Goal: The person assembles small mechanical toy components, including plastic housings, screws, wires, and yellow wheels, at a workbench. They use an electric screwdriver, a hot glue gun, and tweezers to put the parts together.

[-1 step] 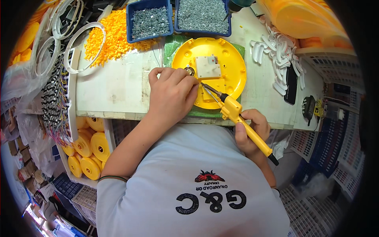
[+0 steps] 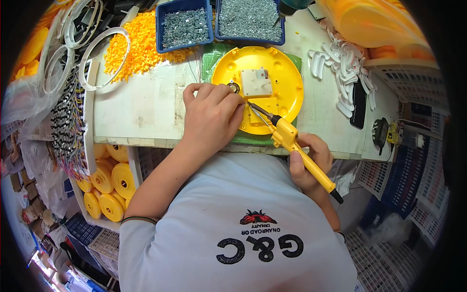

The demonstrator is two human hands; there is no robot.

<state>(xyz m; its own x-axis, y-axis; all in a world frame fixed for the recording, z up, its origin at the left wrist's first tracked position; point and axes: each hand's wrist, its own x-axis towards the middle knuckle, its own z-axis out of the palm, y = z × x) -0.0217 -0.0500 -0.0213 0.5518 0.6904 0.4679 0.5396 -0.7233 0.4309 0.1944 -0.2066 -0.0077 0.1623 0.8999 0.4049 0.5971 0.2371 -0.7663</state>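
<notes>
While soldering iron (image 2: 288, 134) in hand (image 2: 301, 177), lettering (image 2: 262, 249)

Readable printing is located on the front of the pale shirt (image 2: 194, 219). It comprises two blocks, both in Latin capitals and both upside down in this view. Small lettering (image 2: 261, 231): dark, thin, set in two short lines, the line nearer the emblem being the shorter. Large lettering (image 2: 262, 249): a single row of heavy black characters with a textured fill, widely spaced and considerably wider than the small lines. A red-and-black emblem (image 2: 258, 217) adjoins the small lettering, on the side opposite the large row.
</notes>
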